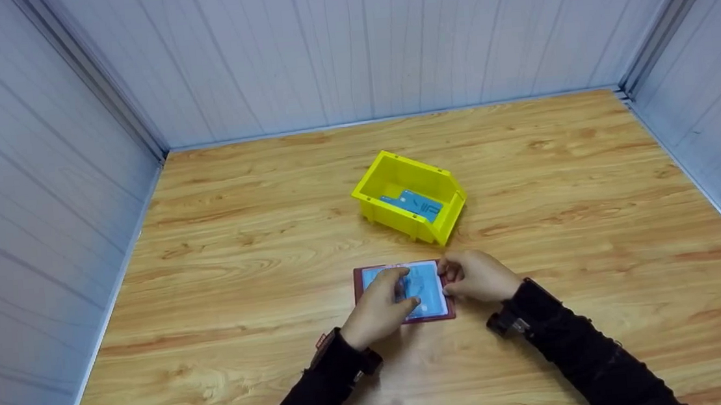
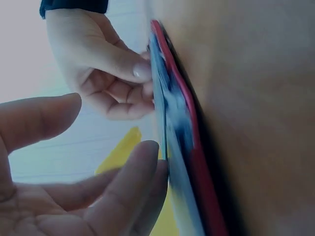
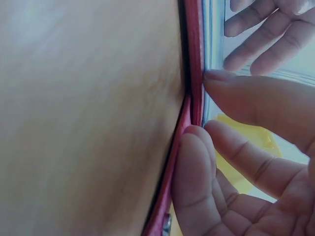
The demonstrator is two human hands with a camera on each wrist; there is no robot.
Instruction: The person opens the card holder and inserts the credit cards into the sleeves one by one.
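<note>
A red folder (image 1: 358, 282) is lying open on the wooden table (image 1: 242, 271), directly in front of the person and between the two hands. A blue sheet (image 1: 431, 284) with a pale border is covering most of its inner face, while the dark red margin is showing at the left and right edges. Seen from the right wrist, a strip of the red cover is slanting away from the layers beside it, and a small metal snap (image 3: 168, 224) is showing near its lower end.

The right hand (image 1: 479, 277) is pinching the folder's right edge between thumb and bent fingers. The thumb is pressing on the pale layers and the fingertips are meeting the red cover; how many layers are sitting in that pinch is hard to make out. The left hand (image 1: 379, 308) is reaching over the left part of the sheet with its fingers relaxed and its thumb standing apart, gripping nothing; its fingertips appear to be touching the sheet's surface, though the left wrist view is partly blurred.

Just beyond the folder, a yellow bin (image 1: 394, 218) is standing at an angle on the table, its cut-down end facing right. Flat blue pieces (image 1: 414, 204) are lying on its floor. Black sleeves (image 1: 306, 396) are covering both forearms, and dark wrist devices (image 1: 507, 321) are sitting at the cuffs. Pale panelled walls (image 1: 334, 48) are enclosing the table at the back and on both sides.
</note>
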